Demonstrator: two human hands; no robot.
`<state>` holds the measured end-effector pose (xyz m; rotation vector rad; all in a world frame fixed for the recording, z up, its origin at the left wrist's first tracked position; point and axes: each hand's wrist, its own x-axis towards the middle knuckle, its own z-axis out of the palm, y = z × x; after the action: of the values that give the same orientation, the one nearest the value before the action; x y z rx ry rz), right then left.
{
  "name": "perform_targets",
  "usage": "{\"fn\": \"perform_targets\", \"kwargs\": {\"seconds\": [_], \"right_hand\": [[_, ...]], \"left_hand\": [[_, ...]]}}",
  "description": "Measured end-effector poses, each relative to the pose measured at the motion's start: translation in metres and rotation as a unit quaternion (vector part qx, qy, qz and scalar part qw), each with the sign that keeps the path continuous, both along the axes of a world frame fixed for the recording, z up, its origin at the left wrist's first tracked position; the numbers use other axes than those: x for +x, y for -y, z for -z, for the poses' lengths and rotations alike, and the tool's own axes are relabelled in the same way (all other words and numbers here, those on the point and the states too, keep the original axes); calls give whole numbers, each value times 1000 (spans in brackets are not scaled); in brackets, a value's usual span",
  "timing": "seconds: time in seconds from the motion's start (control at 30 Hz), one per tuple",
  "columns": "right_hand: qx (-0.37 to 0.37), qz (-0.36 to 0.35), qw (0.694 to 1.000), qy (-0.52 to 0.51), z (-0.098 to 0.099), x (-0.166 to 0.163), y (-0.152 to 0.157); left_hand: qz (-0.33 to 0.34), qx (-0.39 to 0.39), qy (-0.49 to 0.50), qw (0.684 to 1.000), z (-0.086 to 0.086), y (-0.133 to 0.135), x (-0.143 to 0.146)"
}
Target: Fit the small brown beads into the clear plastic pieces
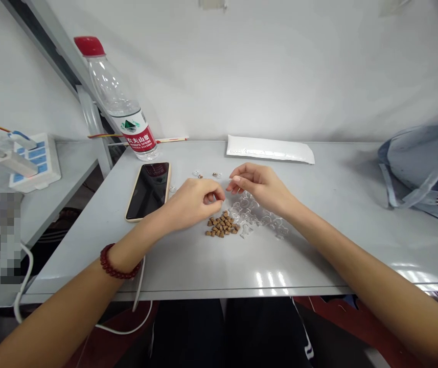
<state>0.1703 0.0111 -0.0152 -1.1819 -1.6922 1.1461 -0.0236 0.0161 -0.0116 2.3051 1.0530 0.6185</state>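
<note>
Head view: left hand [191, 202] and right hand [259, 186] over pellets [222, 225], inside table edge [188, 294]

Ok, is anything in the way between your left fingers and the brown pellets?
Nothing visible stands in the way. Your left fingers are just above the brown pellets. The clear plastic pieces lie to the pile's right, away from those fingers.

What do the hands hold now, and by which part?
Cannot be told: the left hand and right hand pinch their fingertips, but no held thing shows.
</note>
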Motion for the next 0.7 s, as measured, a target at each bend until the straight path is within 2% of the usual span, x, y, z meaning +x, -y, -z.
{"fn": "perform_targets", "kwargs": {"seconds": [0.13, 0.3, 0.47, 0.7], "right_hand": [[-95, -30, 989, -106, 1, -4, 1], [-163, -81, 964, -194, 2, -11, 5], [-179, -93, 957, -208, 1, -12, 7], [-166, -85, 964, -192, 2, -15, 12]], "left_hand": [[-81, 9, 130, 988, -6, 3, 3], [-160, -62, 208, 963, -12, 3, 4], [-166, -109, 233, 952, -11, 1, 3], [-163, -123, 255, 945, -14, 5, 2]]}}
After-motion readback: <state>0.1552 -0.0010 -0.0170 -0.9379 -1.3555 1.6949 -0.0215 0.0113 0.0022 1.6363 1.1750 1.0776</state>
